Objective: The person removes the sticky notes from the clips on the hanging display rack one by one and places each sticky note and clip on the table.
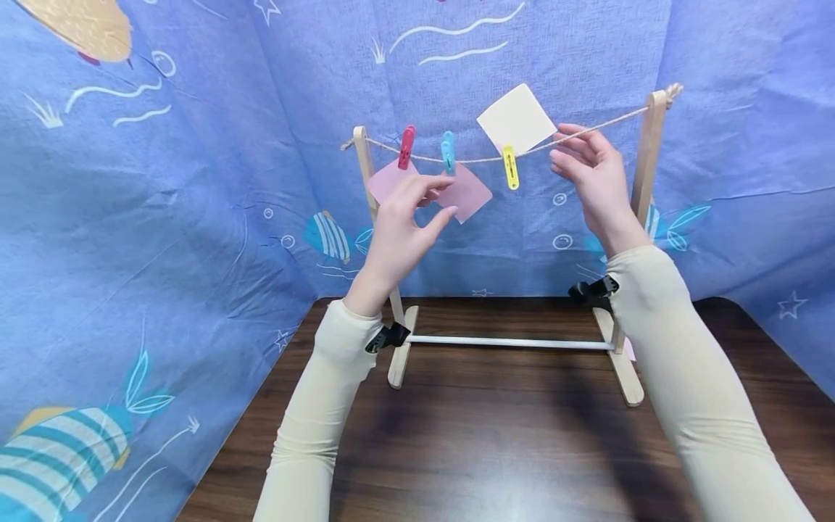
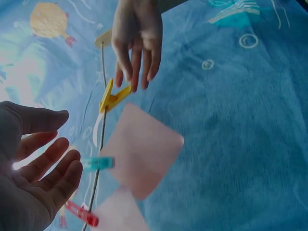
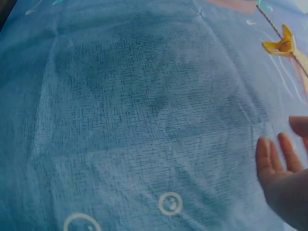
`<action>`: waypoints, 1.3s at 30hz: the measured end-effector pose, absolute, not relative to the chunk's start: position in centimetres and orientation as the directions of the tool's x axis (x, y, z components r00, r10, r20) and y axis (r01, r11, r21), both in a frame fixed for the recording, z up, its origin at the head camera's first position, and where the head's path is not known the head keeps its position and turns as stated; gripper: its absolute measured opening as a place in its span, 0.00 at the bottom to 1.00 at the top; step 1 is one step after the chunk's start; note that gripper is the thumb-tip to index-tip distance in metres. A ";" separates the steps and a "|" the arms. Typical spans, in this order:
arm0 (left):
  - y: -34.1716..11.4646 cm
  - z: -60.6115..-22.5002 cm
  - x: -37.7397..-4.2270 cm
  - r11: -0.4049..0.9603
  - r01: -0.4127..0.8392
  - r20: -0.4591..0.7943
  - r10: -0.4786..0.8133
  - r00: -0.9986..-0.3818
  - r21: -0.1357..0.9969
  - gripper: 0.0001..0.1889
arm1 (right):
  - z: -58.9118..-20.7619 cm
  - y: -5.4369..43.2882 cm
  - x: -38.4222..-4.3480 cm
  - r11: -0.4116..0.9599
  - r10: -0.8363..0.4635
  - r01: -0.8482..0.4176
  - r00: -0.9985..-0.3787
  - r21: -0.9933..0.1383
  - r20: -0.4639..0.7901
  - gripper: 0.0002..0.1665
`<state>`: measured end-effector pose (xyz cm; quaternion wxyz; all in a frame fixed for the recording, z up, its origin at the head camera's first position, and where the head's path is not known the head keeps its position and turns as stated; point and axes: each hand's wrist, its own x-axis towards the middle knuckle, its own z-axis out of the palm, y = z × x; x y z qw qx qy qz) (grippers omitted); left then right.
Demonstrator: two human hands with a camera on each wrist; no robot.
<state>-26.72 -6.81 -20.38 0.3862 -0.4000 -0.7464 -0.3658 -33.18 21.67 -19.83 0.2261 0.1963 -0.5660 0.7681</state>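
Observation:
A rope (image 1: 479, 159) is strung between two wooden posts. On it a red clothespin (image 1: 406, 147) and a blue clothespin (image 1: 448, 152) each hold a pink paper square (image 1: 466, 192) hanging below the rope. A yellow clothespin (image 1: 510, 168) grips a cream paper square (image 1: 517, 119), which stands up above the rope. My left hand (image 1: 411, 225) hovers before the pink squares, thumb and fingers apart with nothing between them; the left wrist view shows this gap beside the blue clothespin (image 2: 98, 163). My right hand (image 1: 596, 174) has loosely bent fingers close to the cream square's right corner, holding nothing.
The wooden stand has a left post (image 1: 362, 170), a right post (image 1: 646, 163) and a white crossbar (image 1: 509, 341) low down. It stands on a dark wood table (image 1: 496, 435). Blue fish-patterned cloth (image 1: 228, 217) hangs behind and at the sides. Something pink (image 1: 629, 349) shows behind the right foot.

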 end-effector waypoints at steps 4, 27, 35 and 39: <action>-5.2 -20.2 -27.0 0.397 0.893 0.862 0.355 -0.362 0.211 0.17 | -19.8 21.5 -34.0 -0.390 0.110 -0.582 -0.799 -0.713 0.592 0.25; -0.9 -19.1 -28.7 0.485 0.856 0.789 0.449 -0.420 0.180 0.19 | -19.1 21.1 -35.3 -0.217 0.083 -0.683 -0.725 -0.697 0.684 0.14; -0.5 -19.0 -29.0 0.499 0.851 0.807 0.428 -0.407 0.165 0.21 | -20.0 21.3 -34.9 -0.004 0.080 -0.680 -0.732 -0.734 0.677 0.10; -0.3 -18.6 -29.2 0.504 0.851 0.815 0.426 -0.393 0.147 0.22 | -20.6 21.5 -34.6 0.073 0.057 -0.674 -0.733 -0.735 0.677 0.08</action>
